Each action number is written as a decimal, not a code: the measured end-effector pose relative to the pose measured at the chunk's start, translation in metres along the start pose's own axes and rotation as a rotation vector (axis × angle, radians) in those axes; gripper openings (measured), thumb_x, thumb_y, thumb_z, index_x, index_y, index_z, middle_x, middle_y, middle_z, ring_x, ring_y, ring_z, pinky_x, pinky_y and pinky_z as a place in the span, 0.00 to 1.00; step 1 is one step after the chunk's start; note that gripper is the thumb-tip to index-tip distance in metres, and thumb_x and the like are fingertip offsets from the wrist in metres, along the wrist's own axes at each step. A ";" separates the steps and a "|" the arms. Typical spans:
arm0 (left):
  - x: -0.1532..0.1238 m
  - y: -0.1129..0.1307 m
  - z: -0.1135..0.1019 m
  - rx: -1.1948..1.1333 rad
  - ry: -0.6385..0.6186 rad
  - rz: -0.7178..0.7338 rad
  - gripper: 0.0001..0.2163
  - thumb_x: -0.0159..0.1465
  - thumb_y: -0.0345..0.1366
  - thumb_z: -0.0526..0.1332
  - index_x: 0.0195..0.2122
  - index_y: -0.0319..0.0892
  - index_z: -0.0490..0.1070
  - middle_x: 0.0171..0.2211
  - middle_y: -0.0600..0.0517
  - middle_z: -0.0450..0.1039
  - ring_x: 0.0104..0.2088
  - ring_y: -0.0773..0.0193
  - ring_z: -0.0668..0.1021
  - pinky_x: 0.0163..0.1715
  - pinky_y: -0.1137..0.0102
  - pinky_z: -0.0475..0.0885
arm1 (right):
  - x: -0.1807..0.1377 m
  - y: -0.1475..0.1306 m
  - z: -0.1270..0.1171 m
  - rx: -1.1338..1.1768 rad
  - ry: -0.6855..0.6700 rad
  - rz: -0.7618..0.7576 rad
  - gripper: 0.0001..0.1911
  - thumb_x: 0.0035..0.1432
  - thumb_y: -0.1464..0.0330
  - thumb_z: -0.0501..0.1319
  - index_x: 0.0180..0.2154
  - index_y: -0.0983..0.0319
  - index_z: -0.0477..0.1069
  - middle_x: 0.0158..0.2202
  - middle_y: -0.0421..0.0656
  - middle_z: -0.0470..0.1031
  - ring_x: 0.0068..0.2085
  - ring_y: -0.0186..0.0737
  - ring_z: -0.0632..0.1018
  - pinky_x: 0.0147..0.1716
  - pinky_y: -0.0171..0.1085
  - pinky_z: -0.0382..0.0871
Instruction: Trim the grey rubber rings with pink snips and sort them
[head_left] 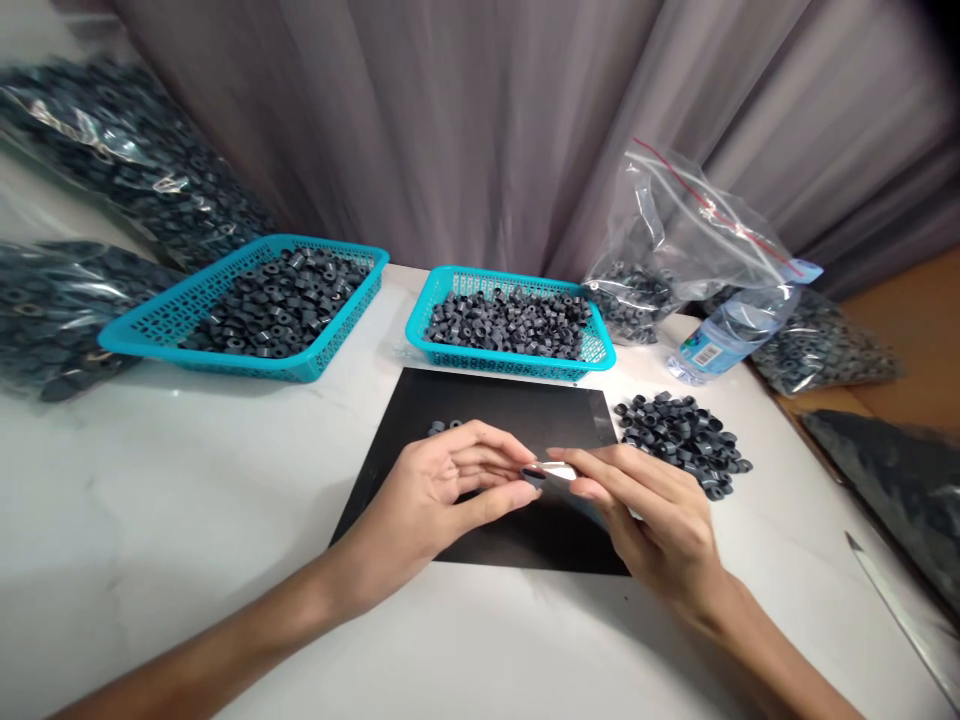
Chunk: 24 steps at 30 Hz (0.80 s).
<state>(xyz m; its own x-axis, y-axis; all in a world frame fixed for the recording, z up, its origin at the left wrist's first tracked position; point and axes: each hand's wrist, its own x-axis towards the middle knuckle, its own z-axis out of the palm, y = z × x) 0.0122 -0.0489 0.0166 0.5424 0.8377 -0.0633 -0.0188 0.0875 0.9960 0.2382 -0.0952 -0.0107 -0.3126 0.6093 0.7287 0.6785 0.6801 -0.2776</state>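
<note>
My left hand (pixel 442 490) hovers over a black mat (pixel 487 400) and pinches a small dark ring-shaped part (pixel 531 476) between thumb and fingertips. My right hand (pixel 645 500) grips a thin silvery metal tool (pixel 559 470) whose tip meets that part. Two more small dark rings (pixel 446 427) lie on the mat just beyond my left fingers. A loose pile of the same dark rings (pixel 686 432) sits on the white table right of the mat.
Two teal baskets (pixel 161 325) (pixel 420 320) full of dark rings stand behind the mat. Clear bags of rings (pixel 645 270) and a water bottle (pixel 724 340) are at the right, more bags (pixel 112 150) at the left. A grey curtain hangs behind.
</note>
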 end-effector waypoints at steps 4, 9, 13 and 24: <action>0.000 0.004 0.001 -0.009 -0.010 -0.008 0.09 0.62 0.36 0.72 0.42 0.43 0.77 0.43 0.53 0.84 0.44 0.67 0.84 0.49 0.76 0.79 | 0.003 0.002 -0.005 0.028 0.014 0.032 0.12 0.71 0.74 0.58 0.52 0.67 0.76 0.36 0.50 0.81 0.31 0.37 0.78 0.30 0.36 0.70; -0.001 0.005 0.001 -0.013 -0.022 -0.016 0.09 0.62 0.37 0.72 0.42 0.43 0.77 0.44 0.52 0.84 0.45 0.64 0.85 0.51 0.72 0.79 | 0.004 0.005 -0.008 0.036 0.007 0.069 0.14 0.71 0.75 0.57 0.54 0.64 0.76 0.36 0.48 0.81 0.31 0.37 0.78 0.31 0.36 0.72; -0.001 0.005 0.000 -0.004 -0.016 -0.032 0.10 0.62 0.38 0.72 0.43 0.42 0.77 0.45 0.50 0.84 0.45 0.61 0.85 0.52 0.69 0.79 | 0.002 0.007 -0.006 0.051 0.000 0.097 0.15 0.71 0.76 0.57 0.55 0.65 0.75 0.36 0.48 0.80 0.31 0.37 0.76 0.30 0.36 0.70; -0.001 0.005 -0.001 -0.022 -0.024 -0.052 0.10 0.64 0.38 0.71 0.44 0.43 0.75 0.46 0.49 0.84 0.45 0.61 0.86 0.52 0.69 0.79 | 0.003 0.007 -0.005 0.077 0.030 0.129 0.15 0.71 0.76 0.55 0.54 0.65 0.74 0.37 0.47 0.79 0.32 0.37 0.77 0.32 0.36 0.71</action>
<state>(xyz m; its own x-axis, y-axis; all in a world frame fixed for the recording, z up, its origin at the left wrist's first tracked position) 0.0105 -0.0485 0.0213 0.5634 0.8184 -0.1129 -0.0086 0.1424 0.9898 0.2458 -0.0909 -0.0074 -0.2052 0.6817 0.7023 0.6585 0.6270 -0.4162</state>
